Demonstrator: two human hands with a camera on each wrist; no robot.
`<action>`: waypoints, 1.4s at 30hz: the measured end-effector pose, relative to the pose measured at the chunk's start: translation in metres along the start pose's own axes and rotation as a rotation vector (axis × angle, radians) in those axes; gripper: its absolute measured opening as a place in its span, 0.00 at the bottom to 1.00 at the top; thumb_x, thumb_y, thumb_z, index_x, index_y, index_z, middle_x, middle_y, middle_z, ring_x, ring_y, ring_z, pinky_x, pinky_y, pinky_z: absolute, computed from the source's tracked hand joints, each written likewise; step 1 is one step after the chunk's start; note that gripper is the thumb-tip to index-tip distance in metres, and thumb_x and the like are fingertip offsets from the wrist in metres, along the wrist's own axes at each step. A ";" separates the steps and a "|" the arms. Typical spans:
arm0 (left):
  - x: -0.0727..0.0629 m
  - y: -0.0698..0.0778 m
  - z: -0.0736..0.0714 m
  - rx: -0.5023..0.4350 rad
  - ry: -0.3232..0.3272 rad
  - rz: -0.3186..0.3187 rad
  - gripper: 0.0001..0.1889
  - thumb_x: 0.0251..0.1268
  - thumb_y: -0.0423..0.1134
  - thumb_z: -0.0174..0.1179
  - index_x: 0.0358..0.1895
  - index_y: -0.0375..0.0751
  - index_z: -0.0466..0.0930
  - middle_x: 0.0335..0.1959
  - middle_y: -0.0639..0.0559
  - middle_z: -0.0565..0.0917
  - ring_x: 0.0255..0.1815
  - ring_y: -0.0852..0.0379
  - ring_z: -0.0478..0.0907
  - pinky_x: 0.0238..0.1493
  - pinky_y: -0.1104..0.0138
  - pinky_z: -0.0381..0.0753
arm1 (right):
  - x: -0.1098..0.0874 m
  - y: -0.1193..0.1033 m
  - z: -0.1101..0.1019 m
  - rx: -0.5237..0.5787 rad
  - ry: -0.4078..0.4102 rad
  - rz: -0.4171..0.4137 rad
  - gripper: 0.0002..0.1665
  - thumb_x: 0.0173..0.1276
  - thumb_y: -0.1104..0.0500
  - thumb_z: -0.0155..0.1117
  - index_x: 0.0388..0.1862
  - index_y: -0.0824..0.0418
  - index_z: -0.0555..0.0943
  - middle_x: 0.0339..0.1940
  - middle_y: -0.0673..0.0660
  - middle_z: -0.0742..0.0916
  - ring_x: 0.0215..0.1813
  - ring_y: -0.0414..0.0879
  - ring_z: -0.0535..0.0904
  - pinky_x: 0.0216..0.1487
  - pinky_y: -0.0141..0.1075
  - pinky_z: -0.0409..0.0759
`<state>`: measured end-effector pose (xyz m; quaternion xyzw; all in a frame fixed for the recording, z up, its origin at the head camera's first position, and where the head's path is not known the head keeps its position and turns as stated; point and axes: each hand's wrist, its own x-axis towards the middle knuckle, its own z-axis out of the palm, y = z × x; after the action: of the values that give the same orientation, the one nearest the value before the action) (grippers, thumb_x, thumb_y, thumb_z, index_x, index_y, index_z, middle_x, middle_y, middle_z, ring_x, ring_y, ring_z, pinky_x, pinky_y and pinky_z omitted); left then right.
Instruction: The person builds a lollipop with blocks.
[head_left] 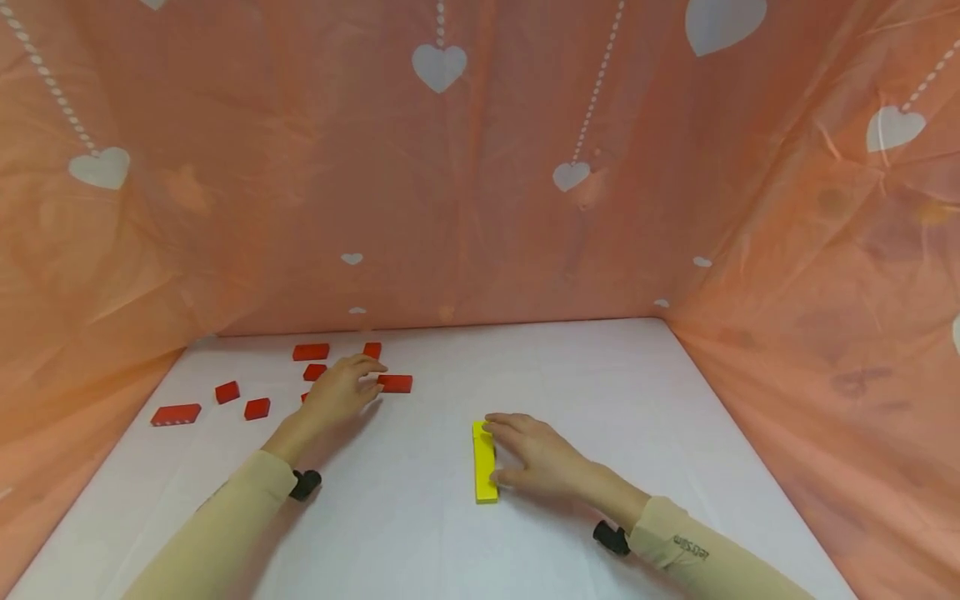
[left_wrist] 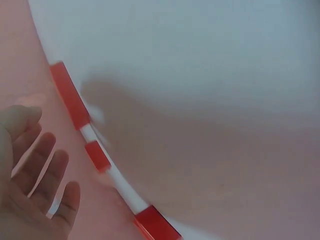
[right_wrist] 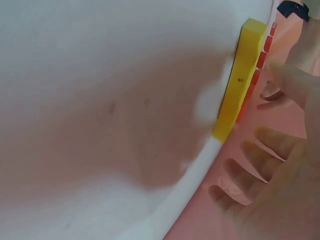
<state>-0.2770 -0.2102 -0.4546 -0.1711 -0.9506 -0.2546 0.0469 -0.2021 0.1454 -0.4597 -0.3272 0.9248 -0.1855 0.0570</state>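
1. While the right hand (head_left: 536, 458) is held over the white bench (head_left: 637, 392), its fingers are spread, tips at the yellow block (head_left: 485, 471); contact cannot be determined.
2. The yellow block lies flat near the bench's middle, one short end towards the person.
3. The left hand (head_left: 343, 393) is relaxed, fingers apart, among scattered red blocks (head_left: 257, 408); one lies just beside its fingertips, contact likewise unconfirmed.
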 end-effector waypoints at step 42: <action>0.018 -0.009 0.008 -0.028 -0.120 0.032 0.16 0.70 0.27 0.65 0.59 0.29 0.85 0.60 0.34 0.83 0.63 0.32 0.78 0.62 0.46 0.81 | -0.005 -0.001 0.003 -0.107 -0.037 -0.058 0.29 0.72 0.45 0.69 0.69 0.53 0.80 0.77 0.55 0.75 0.77 0.56 0.68 0.78 0.57 0.63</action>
<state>-0.2968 -0.2082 -0.4622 -0.2020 -0.9452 -0.2562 -0.0087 -0.1969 0.1463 -0.4621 -0.3600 0.9223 -0.1312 0.0510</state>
